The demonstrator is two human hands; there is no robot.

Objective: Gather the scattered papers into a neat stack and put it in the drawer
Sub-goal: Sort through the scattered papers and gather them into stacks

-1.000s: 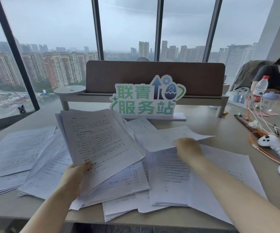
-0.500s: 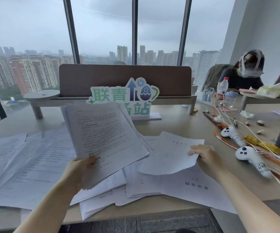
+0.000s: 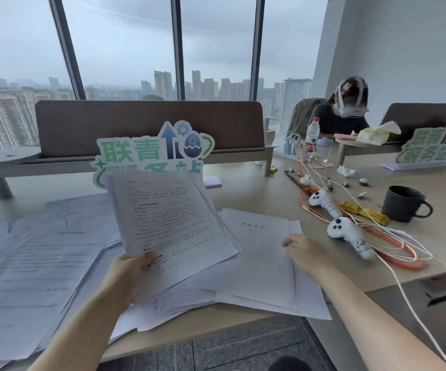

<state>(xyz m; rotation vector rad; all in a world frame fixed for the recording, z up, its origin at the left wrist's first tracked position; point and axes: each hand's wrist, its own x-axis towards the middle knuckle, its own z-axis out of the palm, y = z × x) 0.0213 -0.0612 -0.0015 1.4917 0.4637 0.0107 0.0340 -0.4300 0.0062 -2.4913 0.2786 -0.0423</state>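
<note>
My left hand (image 3: 129, 274) grips the lower edge of a sheaf of printed papers (image 3: 168, 218), held up tilted above the desk. My right hand (image 3: 306, 254) rests with curled fingers on the right edge of a sheet with a short title (image 3: 256, 253) that lies on the desk. More loose papers (image 3: 29, 269) spread over the left and front of the desk, some overhanging the front edge. No drawer is in view.
A green-lettered sign (image 3: 152, 153) stands behind the papers before a brown divider (image 3: 147, 124). To the right lie two white controllers (image 3: 347, 234), orange and white cables (image 3: 393, 253) and a dark mug (image 3: 403, 203). A person (image 3: 347, 108) sits at the far right.
The view has swung to the right. My left hand has lifted the sheaf higher. My right hand has moved right along the sheets to the titled page's edge.
</note>
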